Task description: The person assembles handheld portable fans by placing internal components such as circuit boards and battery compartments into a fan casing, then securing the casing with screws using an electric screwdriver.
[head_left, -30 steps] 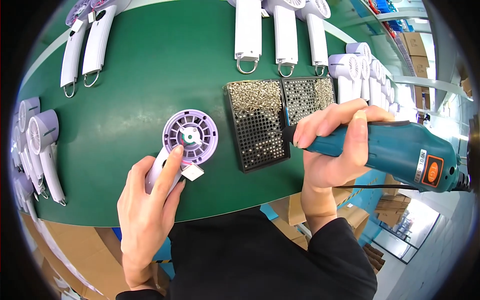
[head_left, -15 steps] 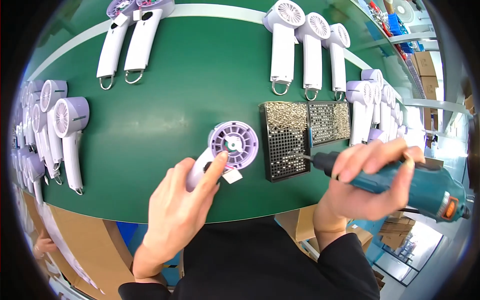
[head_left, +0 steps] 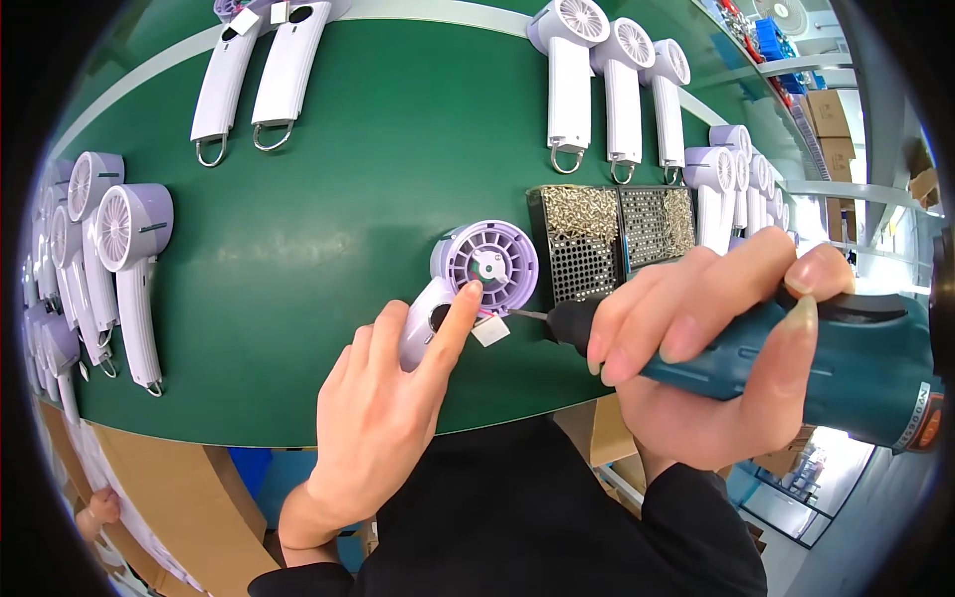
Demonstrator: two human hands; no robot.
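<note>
A lilac and white handheld fan (head_left: 460, 254) lies on the green tabletop, its head uncovered so that the spoked ring and inner parts show. My left hand (head_left: 383, 408) is closed around its white handle, with the index fingertip pressed at the lower edge of the head. A small white connector (head_left: 490, 330) on thin wires sticks out beside that finger. In my right hand (head_left: 711, 348) is a teal electric screwdriver (head_left: 846, 358), held nearly level. Its bit ends close to the lower right rim of the fan head; I cannot tell whether it touches or carries a screw.
Two black screw trays (head_left: 582, 274) stand right of the fan, partly behind the screwdriver. Finished-looking fans (head_left: 134, 229) crowd the left side, and more fans (head_left: 569, 95) lie at the far right. Two opened fans (head_left: 288, 70) rest at the far left. Another person's hand (head_left: 102, 505) shows lower left.
The screwdriver has moved left, its bit going from over the screw tray to the fan's rim. My left hand and the fan appear slightly farther right in the view.
</note>
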